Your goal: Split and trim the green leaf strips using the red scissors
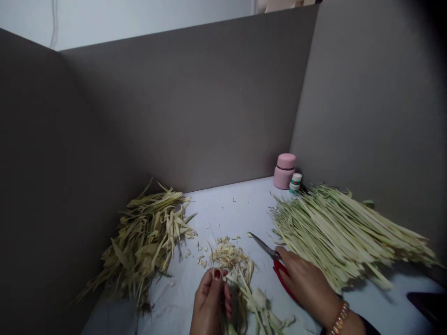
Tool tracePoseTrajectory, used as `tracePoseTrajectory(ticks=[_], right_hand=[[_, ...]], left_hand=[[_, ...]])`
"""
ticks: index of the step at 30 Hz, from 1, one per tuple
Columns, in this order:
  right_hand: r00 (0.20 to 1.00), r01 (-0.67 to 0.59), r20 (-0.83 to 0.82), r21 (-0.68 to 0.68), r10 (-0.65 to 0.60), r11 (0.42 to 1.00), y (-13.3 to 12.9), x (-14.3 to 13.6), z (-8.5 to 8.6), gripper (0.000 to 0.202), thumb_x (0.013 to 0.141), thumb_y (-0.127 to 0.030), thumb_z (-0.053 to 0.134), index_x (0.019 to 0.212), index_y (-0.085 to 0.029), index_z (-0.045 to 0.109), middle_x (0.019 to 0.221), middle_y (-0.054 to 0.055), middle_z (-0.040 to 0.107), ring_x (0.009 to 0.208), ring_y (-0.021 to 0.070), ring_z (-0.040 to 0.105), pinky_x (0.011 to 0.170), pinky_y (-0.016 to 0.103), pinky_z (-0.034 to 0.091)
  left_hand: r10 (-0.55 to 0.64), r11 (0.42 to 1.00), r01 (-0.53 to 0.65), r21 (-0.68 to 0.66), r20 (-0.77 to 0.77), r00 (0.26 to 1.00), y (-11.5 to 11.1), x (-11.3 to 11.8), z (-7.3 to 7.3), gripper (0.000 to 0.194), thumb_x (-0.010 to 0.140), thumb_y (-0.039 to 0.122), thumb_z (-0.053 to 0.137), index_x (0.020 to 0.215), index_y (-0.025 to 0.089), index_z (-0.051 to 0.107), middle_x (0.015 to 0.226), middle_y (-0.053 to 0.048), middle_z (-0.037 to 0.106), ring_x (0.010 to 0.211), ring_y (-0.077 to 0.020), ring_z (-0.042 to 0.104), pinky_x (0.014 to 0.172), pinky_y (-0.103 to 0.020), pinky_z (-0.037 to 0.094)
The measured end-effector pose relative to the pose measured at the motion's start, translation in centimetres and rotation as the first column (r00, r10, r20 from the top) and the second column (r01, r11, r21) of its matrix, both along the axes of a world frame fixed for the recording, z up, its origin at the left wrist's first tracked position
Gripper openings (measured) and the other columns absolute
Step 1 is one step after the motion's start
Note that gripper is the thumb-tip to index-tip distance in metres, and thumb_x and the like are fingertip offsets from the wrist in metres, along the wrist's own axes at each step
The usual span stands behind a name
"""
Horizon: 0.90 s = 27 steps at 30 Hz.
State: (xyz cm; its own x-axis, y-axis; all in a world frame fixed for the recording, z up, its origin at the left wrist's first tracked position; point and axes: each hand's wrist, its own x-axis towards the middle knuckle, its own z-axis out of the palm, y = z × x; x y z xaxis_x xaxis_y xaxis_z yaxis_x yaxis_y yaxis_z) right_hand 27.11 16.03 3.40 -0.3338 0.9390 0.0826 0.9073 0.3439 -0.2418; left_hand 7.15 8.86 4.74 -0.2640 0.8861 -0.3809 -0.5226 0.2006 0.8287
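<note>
My left hand (pixel 212 300), at the bottom middle, is closed in a pinch with the thumb against the fingers. A pale green plant stalk (pixel 224 322) shows below the fingers, mostly hidden by the hand. To the right, my right hand (pixel 307 279) grips the red handles of a pair of scissors (pixel 268 249), whose blades point away to the upper left. Between the hands lie loose pale leaves and stalks (pixel 256 298). Just beyond my left fingertips is a small heap of yellowish trimmings (pixel 228 252).
A heap of dry yellow-green leaves (pixel 150 237) lies at the left. Long pale stalks (pixel 342 228) form a pile at the right. A pink flask (pixel 284 172) and a small white-and-green bottle (pixel 295 183) stand at the back. Grey panels (pixel 195 107) enclose the white table (pixel 240 193).
</note>
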Motion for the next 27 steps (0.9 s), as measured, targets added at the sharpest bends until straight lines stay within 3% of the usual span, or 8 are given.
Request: tracePoseTrajectory(ticks=[5, 7, 9, 12, 14, 17, 21, 27], right_hand=[[0.999, 0.013, -0.033, 0.079, -0.01, 0.997, -0.2, 0.1, 1.4, 0.028, 0.079, -0.017, 0.042, 0.103, -0.013, 0.054, 0.092, 0.015, 0.061, 0.085, 0.0303, 0.057, 0.067, 0.039, 0.044], [0.978, -0.04, -0.201, 0.061, 0.052, 0.997, -1.0, -0.8, 2.6, 0.021, 0.081, -0.023, 0.042, 0.095, -0.016, 0.056, 0.095, 0.013, 0.058, 0.091, 0.0281, 0.053, 0.075, 0.039, 0.04], [0.844, -0.198, -0.529, -0.151, 0.09, 0.969, -2.3, -2.4, 3.4, 0.021, 0.085, -0.03, 0.039, 0.082, -0.018, 0.057, 0.082, 0.006, 0.058, 0.079, 0.0207, 0.053, 0.07, 0.032, 0.04], [0.5, -0.581, -0.843, -0.497, -0.199, 0.645, -4.5, -5.0, 3.2, 0.027, 0.08, -0.044, 0.048, 0.082, -0.018, 0.056, 0.07, -0.001, 0.055, 0.063, 0.0133, 0.05, 0.056, 0.024, 0.038], [0.373, -0.68, -0.87, -0.493, -0.324, 0.543, -5.5, -6.2, 2.3, 0.033, 0.071, -0.048, 0.059, 0.076, -0.016, 0.056, 0.064, -0.003, 0.051, 0.058, 0.0101, 0.046, 0.053, 0.021, 0.034], [0.351, -0.656, -0.85, -0.523, -0.393, 0.544, -5.7, -6.6, 1.0, 0.036, 0.068, -0.048, 0.063, 0.069, -0.014, 0.052, 0.057, -0.005, 0.047, 0.049, 0.0065, 0.04, 0.046, 0.019, 0.028], [0.356, -0.624, -0.831, -0.552, -0.428, 0.552, -5.2, -6.0, 0.7, 0.037, 0.068, -0.05, 0.062, 0.064, -0.016, 0.046, 0.051, -0.006, 0.048, 0.042, 0.0048, 0.04, 0.042, 0.017, 0.027], [0.225, -0.642, -0.799, -0.552, -0.557, 0.532, -5.4, -6.1, 0.6, 0.031, 0.072, -0.044, 0.061, 0.066, -0.015, 0.052, 0.049, -0.005, 0.052, 0.039, 0.0053, 0.044, 0.04, 0.016, 0.028]], left_hand=[[-0.021, 0.999, 0.016, 0.03, 0.19, 0.982, -0.1, 0.0, 0.5, 0.032, 0.061, 0.035, 0.071, 0.078, 0.015, 0.054, 0.069, -0.006, 0.068, 0.056, -0.0117, 0.059, 0.053, -0.02, 0.043], [-0.048, 0.998, 0.037, 0.047, 0.258, 0.965, -0.2, 0.3, 0.5, 0.027, 0.064, 0.034, 0.069, 0.076, 0.016, 0.053, 0.08, -0.009, 0.07, 0.067, -0.0144, 0.062, 0.062, -0.023, 0.044], [-0.094, 0.992, 0.067, 0.104, 0.29, 0.952, -0.5, 0.8, 0.6, 0.026, 0.066, 0.036, 0.067, 0.074, 0.018, 0.05, 0.087, -0.009, 0.069, 0.065, -0.014, 0.061, 0.06, -0.024, 0.043], [-0.147, 0.983, 0.105, 0.15, 0.302, 0.942, -0.8, 1.6, 0.6, 0.029, 0.064, 0.034, 0.069, 0.069, 0.019, 0.045, 0.09, -0.007, 0.069, 0.053, -0.0108, 0.058, 0.051, -0.021, 0.038], [-0.174, 0.979, 0.128, 0.156, 0.331, 0.927, -1.0, 2.0, 0.6, 0.028, 0.063, 0.035, 0.069, 0.067, 0.02, 0.045, 0.09, -0.006, 0.069, 0.051, -0.0104, 0.057, 0.046, -0.02, 0.034], [-0.19, 0.974, 0.15, 0.169, 0.254, 0.948, -1.0, 2.3, 0.1, 0.027, 0.062, 0.039, 0.069, 0.067, 0.019, 0.05, 0.077, -0.004, 0.068, 0.047, -0.0104, 0.054, 0.044, -0.021, 0.033], [-0.023, 0.984, 0.045, 0.173, -0.126, 0.992, -0.8, 1.9, -1.1, 0.03, 0.056, 0.038, 0.073, 0.054, 0.015, 0.053, 0.048, 0.002, 0.054, 0.047, -0.0092, 0.045, 0.049, -0.021, 0.034], [-0.084, 0.991, 0.1, 0.09, -0.16, 0.984, -0.8, 1.1, -0.6, 0.032, 0.058, 0.04, 0.071, 0.05, 0.016, 0.052, 0.046, 0.001, 0.052, 0.046, -0.0089, 0.041, 0.047, -0.022, 0.031]])
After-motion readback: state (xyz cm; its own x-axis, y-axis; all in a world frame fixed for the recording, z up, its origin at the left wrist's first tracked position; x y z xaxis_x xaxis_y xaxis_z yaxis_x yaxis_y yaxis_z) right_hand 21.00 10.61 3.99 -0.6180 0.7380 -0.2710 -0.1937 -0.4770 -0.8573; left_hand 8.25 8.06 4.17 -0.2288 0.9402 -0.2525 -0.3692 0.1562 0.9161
